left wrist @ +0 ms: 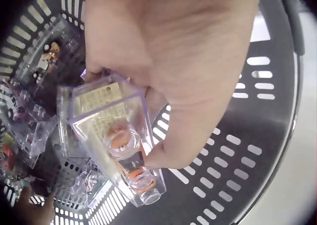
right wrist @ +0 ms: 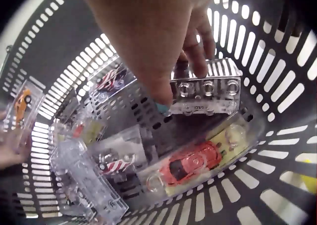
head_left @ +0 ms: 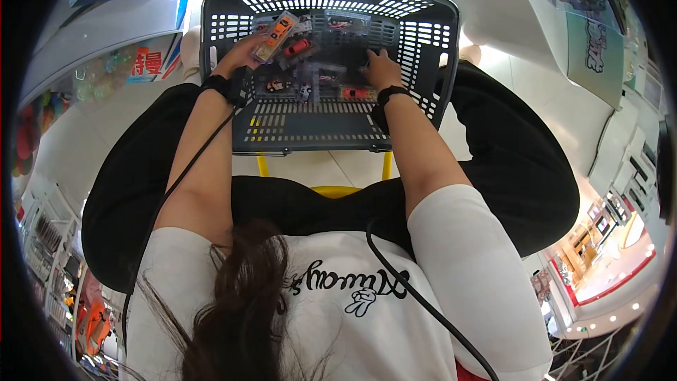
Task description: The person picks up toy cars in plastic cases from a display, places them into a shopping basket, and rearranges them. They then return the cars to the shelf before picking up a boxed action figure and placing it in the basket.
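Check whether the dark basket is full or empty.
The basket is partly filled: several clear toy-car boxes lie inside, yet bare slotted floor shows between them.

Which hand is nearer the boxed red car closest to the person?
Right. The right hand is just beyond the boxed red car and slightly right; the left hand is farther away, to its left, holding a boxed orange car.

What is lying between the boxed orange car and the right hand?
The head view shows a boxed red car there, close beside the boxed orange car; from it towards the right hand, mostly dark basket floor shows.
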The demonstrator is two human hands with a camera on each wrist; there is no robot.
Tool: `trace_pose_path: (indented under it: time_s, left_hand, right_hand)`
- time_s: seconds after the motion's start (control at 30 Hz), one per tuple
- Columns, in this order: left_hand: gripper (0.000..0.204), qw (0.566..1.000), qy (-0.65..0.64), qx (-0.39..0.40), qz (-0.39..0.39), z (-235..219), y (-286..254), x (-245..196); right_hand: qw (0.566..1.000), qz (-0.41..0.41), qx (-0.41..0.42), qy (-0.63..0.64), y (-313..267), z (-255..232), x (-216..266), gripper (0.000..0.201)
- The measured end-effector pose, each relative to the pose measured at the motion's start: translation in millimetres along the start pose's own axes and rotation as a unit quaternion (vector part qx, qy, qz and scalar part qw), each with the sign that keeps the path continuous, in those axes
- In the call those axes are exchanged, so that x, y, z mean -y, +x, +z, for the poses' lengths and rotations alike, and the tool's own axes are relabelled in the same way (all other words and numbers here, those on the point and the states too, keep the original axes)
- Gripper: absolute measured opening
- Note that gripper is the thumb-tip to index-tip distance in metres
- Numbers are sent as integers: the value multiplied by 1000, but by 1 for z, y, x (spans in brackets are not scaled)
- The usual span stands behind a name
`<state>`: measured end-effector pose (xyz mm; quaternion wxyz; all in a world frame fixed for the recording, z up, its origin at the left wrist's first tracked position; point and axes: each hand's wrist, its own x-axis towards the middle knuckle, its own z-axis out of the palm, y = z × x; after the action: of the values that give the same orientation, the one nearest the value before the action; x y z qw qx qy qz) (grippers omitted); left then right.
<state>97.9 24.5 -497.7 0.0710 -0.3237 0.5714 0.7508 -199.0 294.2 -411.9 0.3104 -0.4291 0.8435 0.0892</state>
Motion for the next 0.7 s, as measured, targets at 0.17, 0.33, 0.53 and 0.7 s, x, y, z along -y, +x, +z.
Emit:
trace_pose_path:
  time_s: [0.17, 0.33, 0.53, 0.7]
  left_hand:
    - [53, 996, -82, -39, -13, 27, -11, -42]
    - [57, 997, 25, -1, 75, -7, 8, 32]
    - [58, 868, -475, -80, -116, 42, -29, -84]
    - [55, 831, -542, -99, -80, 35, -26, -79]
  right_hand:
    - [983, -135, -83, 97, -11, -14, 55, 47]
    - [965, -175, 66, 183, -8, 12, 109, 47]
    - [957, -206, 32, 204, -2, 21, 90, 51]
    - [908, -71, 93, 403, 34, 8, 17, 45]
